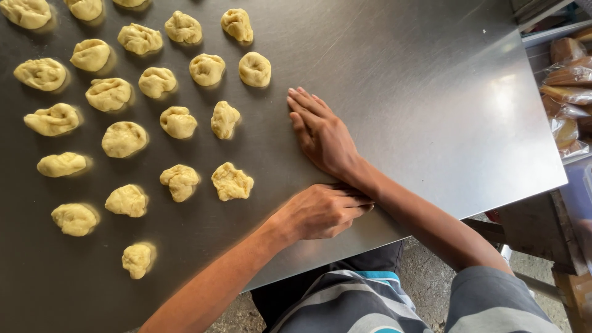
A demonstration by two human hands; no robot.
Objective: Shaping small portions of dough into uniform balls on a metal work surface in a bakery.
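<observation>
The steel table (431, 92) filled most of the frame. Both hands lay flat and open on it at center, holding nothing: right hand (322, 132), left hand (320, 213). About 21 dough lumps (232, 182) covered the left half. Roughly six clear bags of brownish bread (570, 77) sat far right.

We are noting pale yellow dough pieces (179, 121) lying on a brushed, silver-grey steel table (431, 92). We are seeing a shirt (364, 305) striped in grey, white and teal, and golden-brown baked goods in clear bags (567, 92) at the right edge.
</observation>
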